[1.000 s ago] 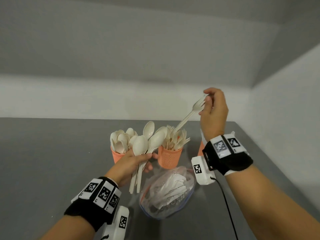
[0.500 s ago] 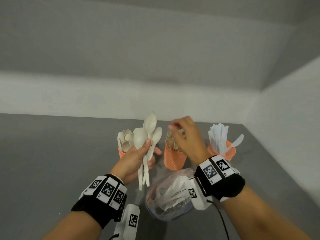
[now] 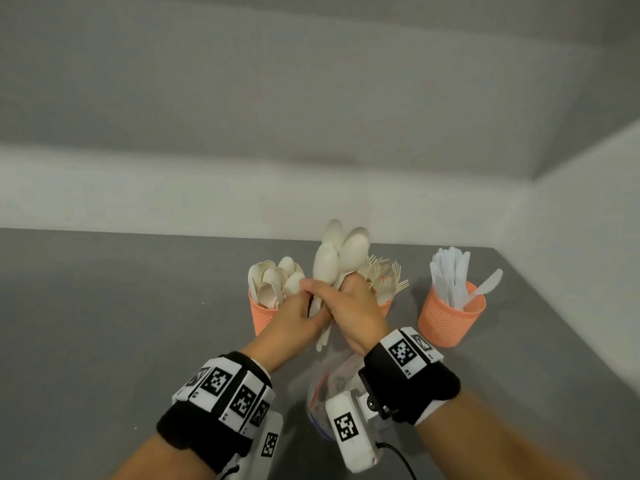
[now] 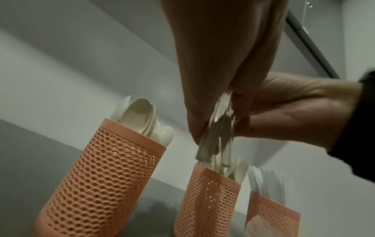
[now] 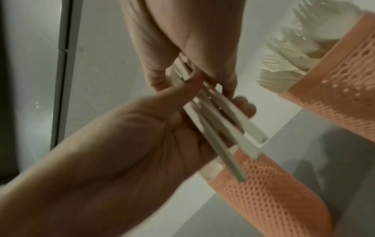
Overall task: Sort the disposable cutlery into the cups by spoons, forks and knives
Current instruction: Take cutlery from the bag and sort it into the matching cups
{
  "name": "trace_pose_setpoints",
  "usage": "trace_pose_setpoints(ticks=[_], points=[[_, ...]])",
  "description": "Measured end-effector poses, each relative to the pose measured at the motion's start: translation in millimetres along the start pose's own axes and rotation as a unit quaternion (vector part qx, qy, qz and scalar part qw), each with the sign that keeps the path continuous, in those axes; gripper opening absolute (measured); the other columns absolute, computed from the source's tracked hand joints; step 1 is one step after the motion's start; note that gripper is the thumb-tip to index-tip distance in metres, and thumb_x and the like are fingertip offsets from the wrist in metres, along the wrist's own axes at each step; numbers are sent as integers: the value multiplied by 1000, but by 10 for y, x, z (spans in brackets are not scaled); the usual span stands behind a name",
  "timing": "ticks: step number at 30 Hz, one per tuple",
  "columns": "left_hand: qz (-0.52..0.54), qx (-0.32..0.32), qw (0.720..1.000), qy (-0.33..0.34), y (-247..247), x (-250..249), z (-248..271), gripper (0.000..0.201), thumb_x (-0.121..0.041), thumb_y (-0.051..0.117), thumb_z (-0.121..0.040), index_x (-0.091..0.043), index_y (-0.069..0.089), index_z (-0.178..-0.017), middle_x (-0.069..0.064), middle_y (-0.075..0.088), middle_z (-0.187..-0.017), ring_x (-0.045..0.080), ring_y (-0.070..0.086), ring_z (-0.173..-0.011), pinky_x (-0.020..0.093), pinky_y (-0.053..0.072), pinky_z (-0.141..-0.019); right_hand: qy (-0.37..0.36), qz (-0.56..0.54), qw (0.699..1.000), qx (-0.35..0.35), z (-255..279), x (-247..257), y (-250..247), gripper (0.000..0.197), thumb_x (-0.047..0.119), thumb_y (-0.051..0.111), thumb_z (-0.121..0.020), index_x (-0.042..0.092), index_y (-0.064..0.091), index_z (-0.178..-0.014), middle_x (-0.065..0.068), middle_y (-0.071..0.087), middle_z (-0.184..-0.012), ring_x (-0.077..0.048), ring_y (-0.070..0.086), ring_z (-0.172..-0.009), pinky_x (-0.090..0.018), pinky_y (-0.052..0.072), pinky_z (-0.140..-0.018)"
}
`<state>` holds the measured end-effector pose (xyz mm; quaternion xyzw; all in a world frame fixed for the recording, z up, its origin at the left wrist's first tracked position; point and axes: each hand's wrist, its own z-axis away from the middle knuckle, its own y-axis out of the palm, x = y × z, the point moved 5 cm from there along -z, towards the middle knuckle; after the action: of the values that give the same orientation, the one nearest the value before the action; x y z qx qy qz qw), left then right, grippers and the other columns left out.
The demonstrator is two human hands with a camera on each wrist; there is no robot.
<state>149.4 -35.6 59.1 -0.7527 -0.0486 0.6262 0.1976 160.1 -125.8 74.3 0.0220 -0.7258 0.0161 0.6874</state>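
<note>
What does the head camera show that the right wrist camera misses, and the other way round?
Only the head view shows the bowls of the bundle of spoons, the knife cup on the right, and the clear bag below the wrists. Only the right wrist view shows the bundle's handle ends fanned out beneath the palms. Both show the left hand and right hand gripping the bundle together, plus the spoon cup and the fork cup.

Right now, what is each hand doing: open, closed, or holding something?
Left hand: grips the bunch of spoons by the handles.
Right hand: also closed around the same bunch.
</note>
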Motion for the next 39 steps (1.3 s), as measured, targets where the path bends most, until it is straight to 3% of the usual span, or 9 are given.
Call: trace_pose_setpoints(ticks=[2, 6, 11, 15, 21, 28, 30, 34, 39], points=[[8, -44, 999, -5, -158, 40, -5, 35, -17, 62, -87, -8, 52, -119, 0, 61, -95, 8, 58, -81, 9, 46, -66, 13, -71, 997, -42, -105, 21, -50, 5, 12, 70, -71, 7, 69, -69, -8, 67, -67, -29, 67, -75, -47, 56, -77], [0, -221, 975, 24, -879, 202, 11, 59, -38, 78, -68, -24, 49, -118, -7, 55, -104, 8, 52, -89, 16, 43, -70, -22, -107, 984, -141, -289, 162, -242, 13, 16, 72, -75, 16, 59, -76, 0, 53, -60, -14, 52, -59, -34, 45, -66], [-59, -72, 991, -92, -962, 723, -130, 137, -51, 88, -37, -23, 11, -147, -1, 30, -147, 15, 32, -132, 34, 32, -107, -67, -230, 955, -175, -493, 299, -64, 26, 0, 72, -75, 16, 52, -71, 10, 48, -49, -6, 36, -36, -22, 37, -44], [0, -27, 996, -80, -741, 828, -237, 132, -21, 89, -55, -30, -5, -147, -8, 36, -138, 6, 38, -124, 26, 34, -103, -26, -144, 978, -150, -534, 150, 282, 22, 25, 78, -72, 17, 57, -75, 5, 54, -54, -6, 51, -44, -23, 46, -52], [50, -103, 991, -63, -601, 942, -220, 126, -42, 85, -49, -33, 6, -146, -12, 50, -121, 10, 51, -118, 31, 40, -102, 34, -97, 987, -126, -449, -270, 595, 26, 22, 78, -73, 7, 61, -86, -3, 61, -66, -4, 62, -53, -16, 49, -50], [67, -105, 990, -59, -643, 929, -259, 115, -27, 87, -61, -32, 10, -146, -10, 49, -120, 11, 51, -116, 25, 38, -97, -93, -114, 986, -81, -659, 29, 338, 29, 30, 68, -80, 37, 53, -104, 1, 63, -84, -24, 61, -86, -45, 51, -82], [58, -102, 992, -54, -635, 925, -261, 115, -29, 88, -59, -33, 12, -145, -8, 48, -123, 11, 50, -116, 26, 38, -99, -109, -50, 989, -87, -662, 42, 339, 8, 34, 53, -90, 31, 59, -95, 2, 62, -81, -20, 60, -80, -43, 50, -79], [70, -87, 993, -48, -627, 921, -268, 124, -47, 85, -43, -38, 12, -143, -14, 51, -123, 7, 52, -117, 31, 41, -102, -112, 107, 986, -56, -684, 31, 420, 30, 23, 42, -97, 18, 63, -76, 7, 61, -79, -7, 57, -76, -24, 43, -78], [55, -70, 996, -22, -601, 872, -288, 126, -48, 84, -43, -38, 10, -145, -9, 47, -130, 2, 48, -120, 25, 38, -100, -79, 376, 921, 65, -714, -346, 523, 33, 24, 35, -98, 23, 58, -122, 1, 50, -129, -17, 41, -125, -37, 30, -109]])
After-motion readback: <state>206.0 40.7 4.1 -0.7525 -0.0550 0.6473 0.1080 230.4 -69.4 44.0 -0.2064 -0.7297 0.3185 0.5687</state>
